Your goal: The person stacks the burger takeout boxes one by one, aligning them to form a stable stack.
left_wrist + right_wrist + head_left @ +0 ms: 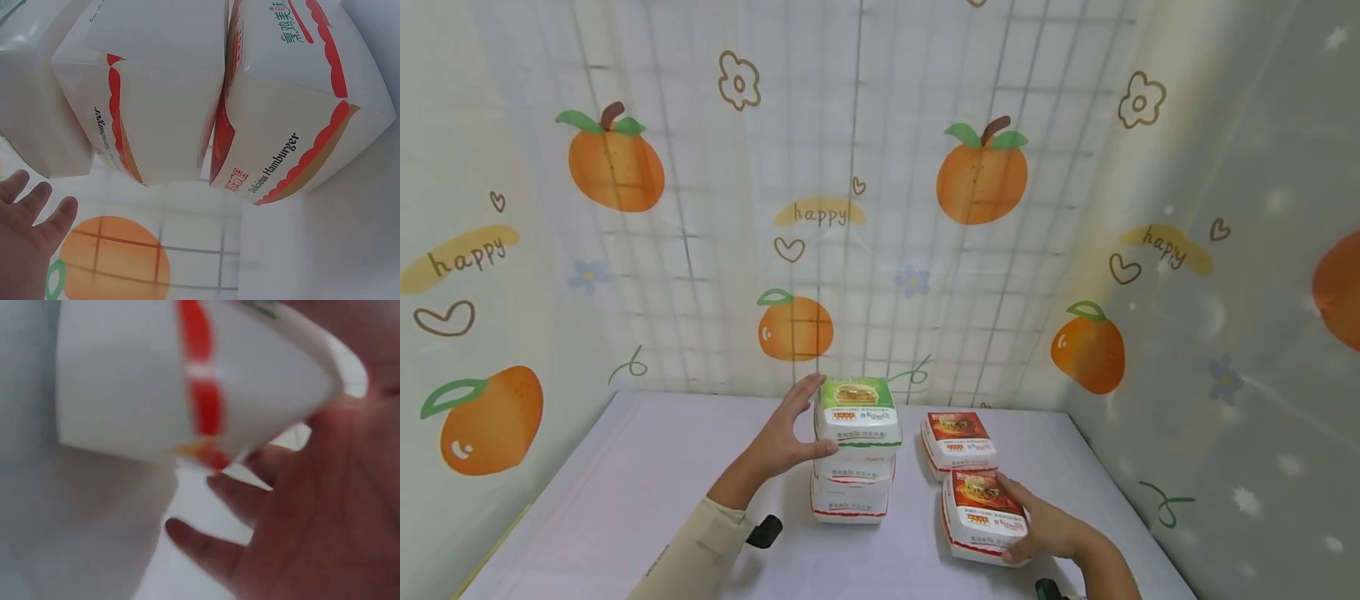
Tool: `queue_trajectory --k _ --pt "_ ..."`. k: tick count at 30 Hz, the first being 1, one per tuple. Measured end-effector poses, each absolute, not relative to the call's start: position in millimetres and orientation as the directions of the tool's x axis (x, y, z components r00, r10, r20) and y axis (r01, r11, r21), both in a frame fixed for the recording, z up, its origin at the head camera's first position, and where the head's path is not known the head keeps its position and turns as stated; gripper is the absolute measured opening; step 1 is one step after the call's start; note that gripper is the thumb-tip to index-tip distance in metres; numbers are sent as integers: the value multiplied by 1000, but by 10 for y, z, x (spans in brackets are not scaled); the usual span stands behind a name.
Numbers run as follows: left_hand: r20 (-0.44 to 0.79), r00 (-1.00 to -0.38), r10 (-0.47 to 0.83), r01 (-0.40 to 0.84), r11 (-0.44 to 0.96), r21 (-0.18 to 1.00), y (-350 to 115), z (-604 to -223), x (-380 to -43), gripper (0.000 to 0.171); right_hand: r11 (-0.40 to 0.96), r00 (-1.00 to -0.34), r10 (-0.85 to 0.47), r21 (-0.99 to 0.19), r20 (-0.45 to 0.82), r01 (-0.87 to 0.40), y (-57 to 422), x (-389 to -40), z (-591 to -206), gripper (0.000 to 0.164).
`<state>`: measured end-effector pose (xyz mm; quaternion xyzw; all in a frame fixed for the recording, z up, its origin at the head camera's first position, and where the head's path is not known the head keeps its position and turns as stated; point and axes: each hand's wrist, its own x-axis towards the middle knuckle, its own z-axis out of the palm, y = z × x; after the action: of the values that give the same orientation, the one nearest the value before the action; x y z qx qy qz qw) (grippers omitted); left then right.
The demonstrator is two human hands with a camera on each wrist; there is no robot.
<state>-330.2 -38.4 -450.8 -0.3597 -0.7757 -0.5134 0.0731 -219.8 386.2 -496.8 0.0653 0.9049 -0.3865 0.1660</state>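
Three paper hamburger boxes stand stacked near the table's middle. The top one is a green-lidded box (857,417); below it are a white middle box (853,469) and a bottom box (850,505) with red scalloped trim. My left hand (782,437) is at the left of the top box, thumb by its lower front corner; in the left wrist view its fingers (55,225) are spread beside the box. Right of the stack, my right hand (1048,525) grips the right side of a red-lidded box (981,508), thumb at the front corner and fingers at the back.
Another red-lidded hamburger box (961,437) lies right behind the held one. White table (662,467) surrounds the boxes. A curtain (880,275) printed with oranges hangs in front of a wire grid along the back and sides.
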Motion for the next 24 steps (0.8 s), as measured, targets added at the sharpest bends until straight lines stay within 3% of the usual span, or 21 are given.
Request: queue_trajectory --k 11,24 --pt "416 -782 464 567 250 785 -349 -4530 -3266 99 636 -966 -41 -752 -256 172 3835 -2213 -5212 132" --pt "432 -779 455 573 237 785 -308 -4515 -3300 99 667 -985 4 -733 -173 132 3821 -2227 -5282 144"
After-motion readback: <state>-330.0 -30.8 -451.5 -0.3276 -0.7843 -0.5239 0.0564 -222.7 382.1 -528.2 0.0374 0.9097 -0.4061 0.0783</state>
